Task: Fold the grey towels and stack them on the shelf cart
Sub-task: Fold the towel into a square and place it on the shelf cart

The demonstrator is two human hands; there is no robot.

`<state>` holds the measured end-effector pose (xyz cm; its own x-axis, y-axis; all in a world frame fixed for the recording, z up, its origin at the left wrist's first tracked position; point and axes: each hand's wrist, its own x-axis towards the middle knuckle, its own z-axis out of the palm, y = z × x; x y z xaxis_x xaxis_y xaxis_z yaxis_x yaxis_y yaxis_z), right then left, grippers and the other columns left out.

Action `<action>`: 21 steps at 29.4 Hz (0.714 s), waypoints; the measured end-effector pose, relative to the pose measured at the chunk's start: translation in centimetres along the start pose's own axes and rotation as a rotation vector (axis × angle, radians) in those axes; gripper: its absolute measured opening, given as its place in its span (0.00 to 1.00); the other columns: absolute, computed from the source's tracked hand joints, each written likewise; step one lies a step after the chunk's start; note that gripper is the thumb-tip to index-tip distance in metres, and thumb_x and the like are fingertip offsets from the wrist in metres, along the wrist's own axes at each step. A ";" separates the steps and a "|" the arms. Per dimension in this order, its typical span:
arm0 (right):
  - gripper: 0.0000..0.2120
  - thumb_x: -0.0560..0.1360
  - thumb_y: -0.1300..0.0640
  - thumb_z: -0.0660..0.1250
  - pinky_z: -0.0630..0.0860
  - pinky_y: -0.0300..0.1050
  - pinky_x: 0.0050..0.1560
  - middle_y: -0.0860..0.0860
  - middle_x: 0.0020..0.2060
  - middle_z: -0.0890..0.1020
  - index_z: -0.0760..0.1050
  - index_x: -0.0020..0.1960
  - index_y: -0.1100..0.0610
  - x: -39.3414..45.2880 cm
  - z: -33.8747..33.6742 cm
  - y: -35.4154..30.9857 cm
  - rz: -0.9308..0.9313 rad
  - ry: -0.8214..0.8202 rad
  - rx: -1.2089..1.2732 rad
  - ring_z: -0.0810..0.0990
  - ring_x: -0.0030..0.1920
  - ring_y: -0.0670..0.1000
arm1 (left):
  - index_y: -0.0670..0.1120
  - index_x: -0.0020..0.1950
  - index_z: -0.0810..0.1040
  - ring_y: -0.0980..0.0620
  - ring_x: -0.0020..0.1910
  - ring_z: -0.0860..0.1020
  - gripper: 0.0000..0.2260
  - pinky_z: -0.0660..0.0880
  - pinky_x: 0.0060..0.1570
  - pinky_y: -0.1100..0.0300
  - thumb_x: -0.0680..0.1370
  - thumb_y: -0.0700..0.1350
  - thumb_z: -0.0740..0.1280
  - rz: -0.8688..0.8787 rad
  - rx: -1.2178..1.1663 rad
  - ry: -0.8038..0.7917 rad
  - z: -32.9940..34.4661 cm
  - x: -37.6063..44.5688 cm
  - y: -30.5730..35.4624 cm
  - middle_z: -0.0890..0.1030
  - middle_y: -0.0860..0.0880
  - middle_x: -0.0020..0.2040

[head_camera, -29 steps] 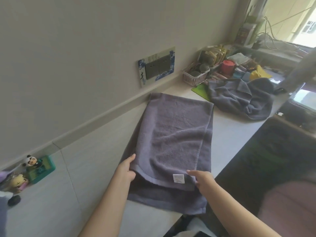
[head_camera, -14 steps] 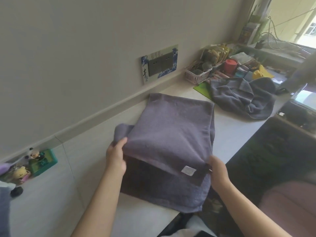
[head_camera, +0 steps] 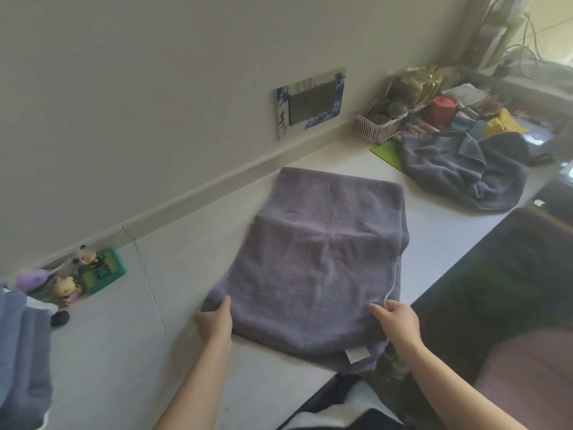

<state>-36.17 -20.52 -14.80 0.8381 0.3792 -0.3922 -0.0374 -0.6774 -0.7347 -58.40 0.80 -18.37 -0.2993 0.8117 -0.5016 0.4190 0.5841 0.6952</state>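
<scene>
A grey towel [head_camera: 313,268] lies folded on the white counter [head_camera: 130,336], its far edge near the wall and a white label at its near right corner. My left hand [head_camera: 214,321] grips the near left corner, thumb on top. At the near right edge, my right hand [head_camera: 398,322] pinches the towel just above the label. A second grey towel [head_camera: 465,172] sits crumpled at the far right of the counter. No shelf cart is in view.
Small toy figures and a green box [head_camera: 93,271] stand by the wall at left. A blue-grey cloth [head_camera: 21,352] hangs at the far left edge. A white basket [head_camera: 376,125], a red cup [head_camera: 444,108] and clutter fill the far right. Dark floor lies beyond the counter's right edge.
Both hands lifted the upper layer's near edge and drew it toward me. It now lies over the lower layer down to the near edge, with the label at the very front.
</scene>
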 end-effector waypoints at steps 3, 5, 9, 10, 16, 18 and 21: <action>0.19 0.74 0.61 0.65 0.56 0.45 0.30 0.52 0.25 0.63 0.59 0.30 0.57 -0.1 0.2 0.8 -0.015 0.049 0.020 0.60 0.28 0.50 | 0.29 0.59 0.74 0.35 0.59 0.76 0.23 0.73 0.57 0.47 0.73 0.46 0.71 0.076 0.028 0.016 -0.7 0.9 -0.7 0.77 0.31 0.59; 0.17 0.75 0.62 0.63 0.58 0.45 0.31 0.53 0.26 0.65 0.62 0.31 0.59 -0.2 0.1 1.1 -0.003 0.082 0.103 0.63 0.30 0.51 | 0.30 0.55 0.76 0.34 0.56 0.77 0.20 0.72 0.54 0.48 0.74 0.46 0.70 0.121 0.095 0.001 -1.1 1.0 -0.8 0.79 0.31 0.56; 0.13 0.75 0.62 0.61 0.60 0.44 0.32 0.54 0.30 0.67 0.65 0.33 0.60 0.1 -0.2 1.7 0.169 0.133 0.407 0.65 0.33 0.51 | 0.31 0.46 0.78 0.33 0.47 0.78 0.17 0.74 0.47 0.48 0.76 0.47 0.67 0.235 0.256 -0.052 -1.6 1.2 -1.0 0.80 0.30 0.47; 0.11 0.74 0.62 0.62 0.60 0.45 0.33 0.54 0.31 0.66 0.65 0.34 0.60 0.3 -0.1 1.9 0.208 0.136 0.448 0.64 0.34 0.52 | 0.31 0.43 0.78 0.34 0.46 0.78 0.17 0.74 0.45 0.49 0.76 0.47 0.68 0.252 0.276 -0.055 -1.7 1.4 -1.1 0.80 0.30 0.45; 0.17 0.74 0.64 0.62 0.57 0.46 0.31 0.52 0.28 0.62 0.58 0.31 0.56 0.4 0.1 2.1 0.096 0.171 0.271 0.60 0.30 0.50 | 0.36 0.46 0.81 0.37 0.47 0.79 0.09 0.72 0.45 0.52 0.73 0.42 0.71 0.337 0.359 -0.062 -2.0 2.0 -1.0 0.82 0.34 0.46; 0.15 0.74 0.64 0.62 0.59 0.47 0.32 0.53 0.29 0.64 0.59 0.33 0.56 0.5 0.2 2.1 0.073 0.181 0.194 0.62 0.31 0.51 | 0.36 0.45 0.80 0.37 0.47 0.79 0.08 0.72 0.45 0.52 0.73 0.41 0.71 0.380 0.384 -0.050 -2.1 1.9 -0.9 0.82 0.35 0.46; 0.08 0.75 0.62 0.63 0.66 0.47 0.35 0.54 0.36 0.71 0.64 0.41 0.58 0.5 0.3 2.4 0.061 0.160 0.147 0.68 0.35 0.52 | 0.37 0.46 0.78 0.36 0.49 0.78 0.08 0.69 0.42 0.53 0.74 0.42 0.70 0.429 0.457 -0.032 -2.0 1.7 -0.9 0.81 0.36 0.48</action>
<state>-36.04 -21.78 -16.95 0.9069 0.2280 -0.3543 -0.1595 -0.5925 -0.7896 -60.99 1.65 -18.80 0.0002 0.9690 -0.2470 0.8225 0.1404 0.5512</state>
